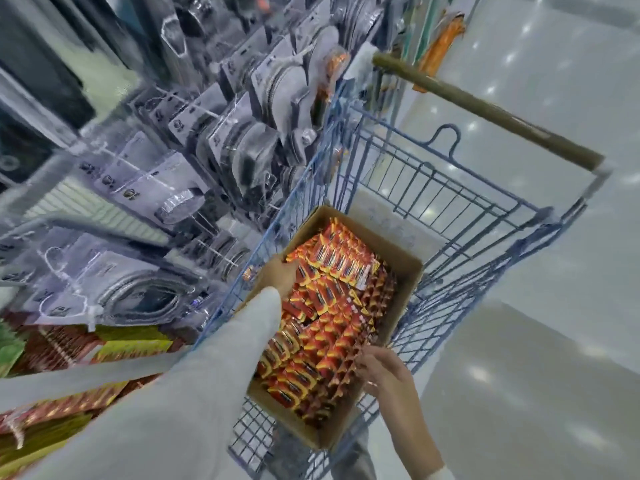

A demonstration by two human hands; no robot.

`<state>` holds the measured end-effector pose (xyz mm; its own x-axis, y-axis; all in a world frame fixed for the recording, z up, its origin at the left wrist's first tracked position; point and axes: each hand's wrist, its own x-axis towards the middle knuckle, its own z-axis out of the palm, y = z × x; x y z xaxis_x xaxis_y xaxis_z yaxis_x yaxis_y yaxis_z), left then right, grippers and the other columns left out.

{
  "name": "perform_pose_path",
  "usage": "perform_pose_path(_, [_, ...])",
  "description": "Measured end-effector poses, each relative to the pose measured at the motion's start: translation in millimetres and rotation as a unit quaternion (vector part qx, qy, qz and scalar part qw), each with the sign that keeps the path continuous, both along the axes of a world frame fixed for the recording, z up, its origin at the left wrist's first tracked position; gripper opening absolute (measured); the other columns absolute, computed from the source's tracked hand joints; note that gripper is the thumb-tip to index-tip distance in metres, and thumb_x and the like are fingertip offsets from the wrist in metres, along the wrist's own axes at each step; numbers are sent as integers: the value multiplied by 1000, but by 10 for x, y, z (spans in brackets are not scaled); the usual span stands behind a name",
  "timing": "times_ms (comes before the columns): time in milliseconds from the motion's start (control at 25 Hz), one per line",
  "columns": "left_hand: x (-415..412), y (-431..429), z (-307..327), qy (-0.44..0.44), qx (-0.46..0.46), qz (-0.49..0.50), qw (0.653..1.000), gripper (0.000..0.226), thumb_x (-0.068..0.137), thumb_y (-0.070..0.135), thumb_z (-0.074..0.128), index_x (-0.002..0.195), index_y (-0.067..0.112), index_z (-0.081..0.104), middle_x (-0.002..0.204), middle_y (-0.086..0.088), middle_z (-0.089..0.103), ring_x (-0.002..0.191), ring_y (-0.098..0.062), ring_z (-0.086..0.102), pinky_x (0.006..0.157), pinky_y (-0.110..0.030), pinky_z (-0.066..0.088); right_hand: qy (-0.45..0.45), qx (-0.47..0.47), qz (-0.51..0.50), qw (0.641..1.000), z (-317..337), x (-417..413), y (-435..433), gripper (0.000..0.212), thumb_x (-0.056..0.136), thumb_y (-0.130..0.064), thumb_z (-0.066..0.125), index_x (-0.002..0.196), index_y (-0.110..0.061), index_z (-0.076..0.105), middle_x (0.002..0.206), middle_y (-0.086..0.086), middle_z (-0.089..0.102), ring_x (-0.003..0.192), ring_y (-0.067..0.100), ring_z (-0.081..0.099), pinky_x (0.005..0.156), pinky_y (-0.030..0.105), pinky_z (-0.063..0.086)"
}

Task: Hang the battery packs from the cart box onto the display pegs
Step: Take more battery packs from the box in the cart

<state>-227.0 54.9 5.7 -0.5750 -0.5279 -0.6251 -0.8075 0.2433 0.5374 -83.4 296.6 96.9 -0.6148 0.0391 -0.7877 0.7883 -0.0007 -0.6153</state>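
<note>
Left hand (281,276) extended forward; right hand (383,373) — fingers (369,357) bent.

Hands: two, left hand (280,275) and right hand (384,372). Cardboard box (405,268): one, beneath both hands. Battery packs (332,306): dozens between the hands, packed too tightly for an exact count. Wire cart (433,188): one, around both hands. Clear blister packs (242,143): many beyond left hand, blurred, not countable.

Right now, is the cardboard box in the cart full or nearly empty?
Full: orange battery packs fill the open cardboard box wall to wall, stacked nearly up to its rim.
</note>
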Motion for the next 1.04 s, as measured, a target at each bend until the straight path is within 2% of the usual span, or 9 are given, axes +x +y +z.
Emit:
perform_pose_path(120, [-212,-47,-424,-48,8,17,999,64,89,55,69,128,5,61,120,-17,72,103,-36,71,93,-47,58,-19,-11,-32,999,-38,-172,-15,12,98,-18,65,106,-13,71,102,3,77,96,21,73,82,33,52])
perform_pose_path(240, [-263,-23,-586,-48,5,15,999,61,97,40,70,139,-2,56,129,-20,68,115,-38,68,101,-48,55,-33,-5,-51,998,-130,-334,-41,12,99,-19,65,108,-16,72,105,5,76,101,22,71,84,33,52])
perform_pose_path(520, [163,-177,-255,-22,110,65,992,14,83,17,76,89,5,72,81,-12,76,80,-32,76,84,-47,63,-89,-43,-50,994,-447,-907,-326,23,103,-19,57,122,-9,65,120,15,72,110,31,69,97,42,56])
perform_pose_path(640, [655,-354,22,-22,178,123,976,29,85,14,75,110,5,65,102,-18,76,88,-32,77,75,-44,63,-143,-97,-83,981,-623,-1216,-466,40,106,-12,48,143,4,48,136,20,62,124,34,61,111,46,48])
perform_pose_path(800, [1251,-441,389,-42,295,192,935,30,89,-6,64,118,0,66,111,-21,76,102,-38,74,83,-46,60,-163,-99,-102,976,-718,-1585,-699,49,105,-15,51,151,-2,40,144,21,53,129,35,55,109,45,49])
perform_pose_path(880, [1456,-373,578,-46,352,218,909,40,82,-8,64,121,0,68,114,-22,75,109,-39,70,83,-45,58,-171,-110,-123,971,-832,-1718,-795,50,105,-13,54,151,-2,39,147,23,49,134,37,52,102,37,52])
perform_pose_path(920, [1540,-335,645,-41,373,228,899,44,79,-8,63,122,-1,68,115,-23,75,109,-40,70,81,-45,58,-168,-118,-121,971,-884,-1775,-836,50,105,-12,54,151,-1,39,149,23,47,136,38,49,95,26,54])
perform_pose_path(1000, [1657,-249,781,-26,397,250,883,48,77,-12,60,124,-1,67,115,-26,74,106,-41,71,76,-46,59,-142,-63,-74,985,-947,-1863,-880,56,103,-15,58,153,-3,37,154,17,46,141,35,46,89,12,51])
perform_pose_path(1040, [1707,-211,811,-14,406,261,876,52,76,-15,60,126,-1,65,115,-27,73,105,-43,71,76,-48,58,-81,23,-31,996,-943,-1877,-888,63,100,-20,64,155,-9,35,155,11,46,142,31,46,100,19,48])
